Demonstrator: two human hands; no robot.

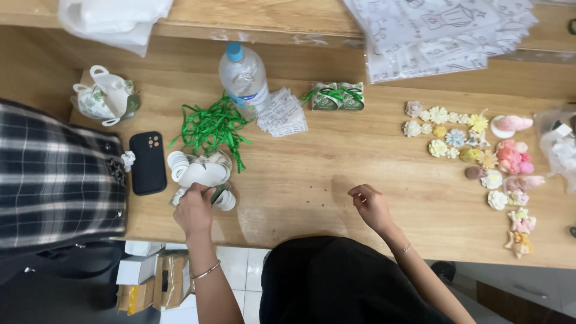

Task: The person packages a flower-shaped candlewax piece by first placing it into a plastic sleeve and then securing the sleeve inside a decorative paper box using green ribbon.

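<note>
— While the left hand (193, 210) curls over the near end of the box stack (201, 174), what are its fingers doing?

— They are bent down and closed on a small white-and-green box (219, 195) at the bottom of that stack. The fingertips are hidden under the hand, so I cannot tell just how they pinch it.

— And the right hand (370, 206)?

— It rests on the table (312, 180), well to the right of the stack, fingers loosely curled in, thumb near the forefinger. Whether anything tiny sits between them, I cannot tell; it looks empty.

— Where is the stack itself?

— Near the front edge of the table. Just behind it lies a heap of green ribbon (210, 127), touching it. Behind the ribbon stands a clear bottle (243, 77) with a blue cap, and a small pile of printed tags (282, 112) lies beside the bottle's base.

— To the left of the stack?

— A black phone (147, 162), face down, just beside it. Further left is a plaid bag (57, 174), and behind that an open leaf-print box (107, 96) with handles.

— To the right?

— Two finished boxes tied with green bows (336, 96) sit beyond the tags. Far right, well apart from the stack, rows of pastel flowers (474, 153) and shell shapes are laid out. Clear printed bags (438, 30) lie on the shelf behind.
</note>
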